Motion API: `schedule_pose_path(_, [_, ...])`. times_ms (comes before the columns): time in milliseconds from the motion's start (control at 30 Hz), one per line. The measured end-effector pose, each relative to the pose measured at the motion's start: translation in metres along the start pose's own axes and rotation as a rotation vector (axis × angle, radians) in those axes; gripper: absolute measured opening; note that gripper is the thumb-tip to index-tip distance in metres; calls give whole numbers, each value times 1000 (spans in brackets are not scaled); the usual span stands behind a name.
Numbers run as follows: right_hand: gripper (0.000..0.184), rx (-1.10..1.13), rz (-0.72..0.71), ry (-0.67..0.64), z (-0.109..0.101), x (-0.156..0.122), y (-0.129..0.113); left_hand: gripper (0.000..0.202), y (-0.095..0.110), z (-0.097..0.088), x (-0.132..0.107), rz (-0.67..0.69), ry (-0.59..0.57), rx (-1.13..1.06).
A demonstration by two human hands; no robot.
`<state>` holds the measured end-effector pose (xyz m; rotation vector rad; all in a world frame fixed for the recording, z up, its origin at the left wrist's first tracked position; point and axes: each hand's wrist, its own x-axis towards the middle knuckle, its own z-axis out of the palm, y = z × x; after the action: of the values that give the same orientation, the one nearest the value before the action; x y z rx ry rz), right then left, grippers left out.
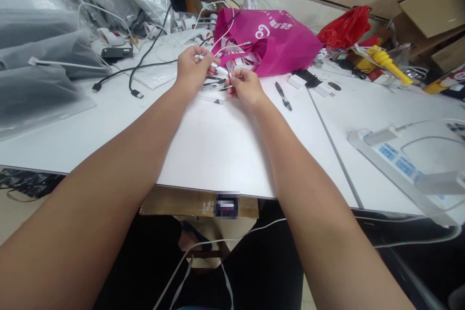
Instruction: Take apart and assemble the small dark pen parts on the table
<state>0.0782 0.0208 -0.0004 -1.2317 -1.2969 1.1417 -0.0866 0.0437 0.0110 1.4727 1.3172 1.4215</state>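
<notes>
My left hand [192,69] has its grip closed on a bundle of thin cables [217,77], held just above the surface [218,140]. My right hand [246,88] pinches one white cable end [232,76] from that bundle. The cables run roughly crosswise between the two grips, which nearly touch; the pink bag [279,41] lies just beyond both.

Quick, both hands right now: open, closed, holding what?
Left hand: closed, pinching thin cable ends beside the pink bag.
Right hand: closed, fingers pinched on the same cable ends.
</notes>
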Motion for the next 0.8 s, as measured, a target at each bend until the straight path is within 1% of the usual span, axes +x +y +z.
schedule_pose_path(133, [17, -49, -7, 5, -3, 2, 3, 12, 1, 0, 1, -2, -15, 1])
schedule_pose_path(267, [18, -69, -37, -6, -4, 1, 4, 4, 4, 1, -2, -36, -3, -35])
schedule_pose_path(333, [17, -74, -48, -12, -4, 1, 5, 1, 4, 1, -2, -29, -4, -82])
schedule_pose_path(433, [17, -97, -64, -19, -5, 0, 5, 4, 3, 0, -3, 2, -49, -144])
schedule_pose_path(567, [18, -138, -87, 2, -7, 1, 5, 9, 1, -1, -2, 30, -107, -185])
schedule_pose_path(667, [15, -150, -103, 20, -10, 5, 8, 9, 1, -1, -1, 12, -70, -182])
schedule_pose_path(800, [15, -148, -141, -26, -12, 12, 15, 13, -3, 2, 3, 19, 1, -230])
